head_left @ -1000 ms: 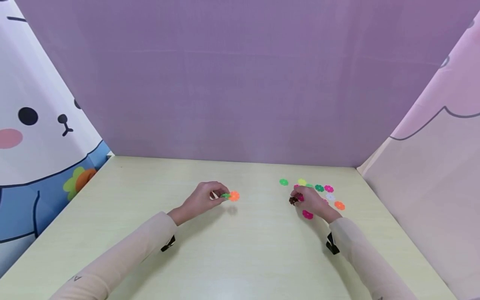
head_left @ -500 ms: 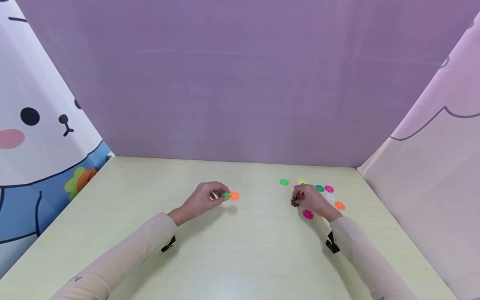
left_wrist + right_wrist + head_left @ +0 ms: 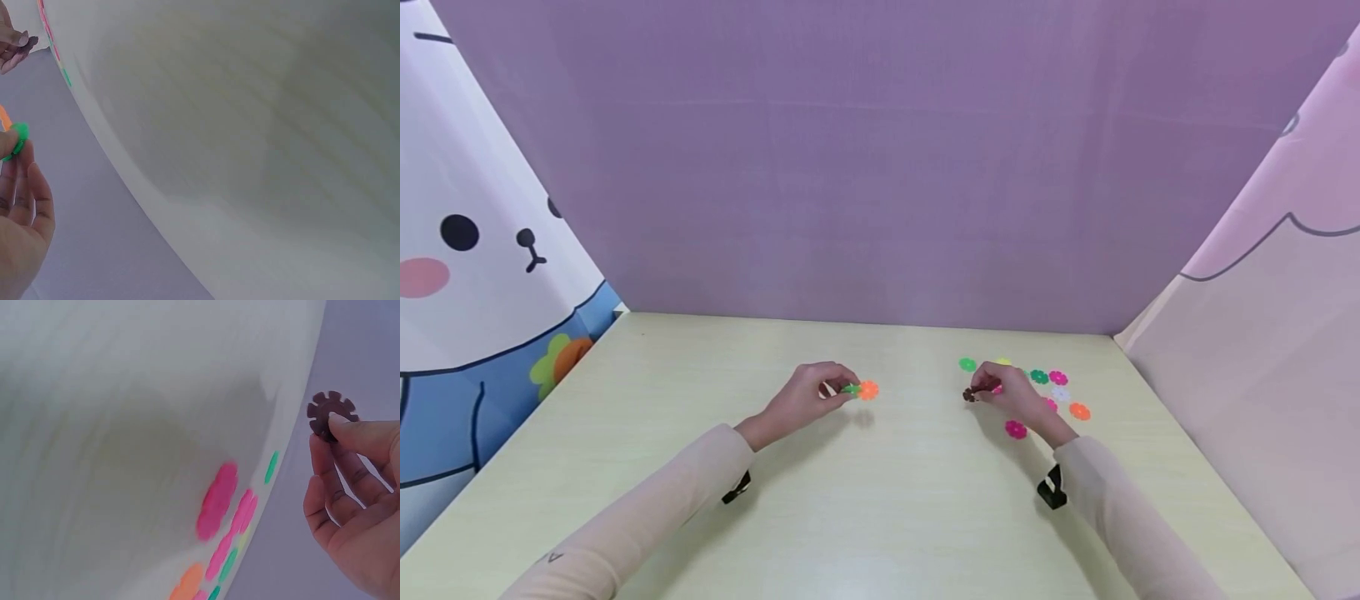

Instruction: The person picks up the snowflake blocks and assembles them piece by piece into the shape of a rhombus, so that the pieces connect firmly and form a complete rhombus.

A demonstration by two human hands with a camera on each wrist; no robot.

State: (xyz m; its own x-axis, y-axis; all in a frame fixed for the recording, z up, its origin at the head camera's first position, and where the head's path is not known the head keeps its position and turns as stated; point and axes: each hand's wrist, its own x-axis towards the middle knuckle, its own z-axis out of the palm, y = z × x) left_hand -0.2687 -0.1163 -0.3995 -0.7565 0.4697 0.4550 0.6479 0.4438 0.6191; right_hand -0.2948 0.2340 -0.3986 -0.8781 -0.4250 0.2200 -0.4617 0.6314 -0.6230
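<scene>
Between thumb and fingers, my left hand pinches a green notched disc above the table. An orange notched disc is joined to it and sticks out to the right. My right hand pinches a dark brown notched disc by its edge, its slotted rim showing clearly in the right wrist view. A gap of table lies between the two hands. Below the right hand, a magenta disc lies flat.
Several loose discs lie around and behind the right hand: a green disc, a yellow disc, a dark green disc, a white disc and an orange disc. A purple backdrop rises behind the table.
My right hand has drawn left and slightly up with the brown disc, away from the loose discs. The left hand with its joined discs stays nearly still.
</scene>
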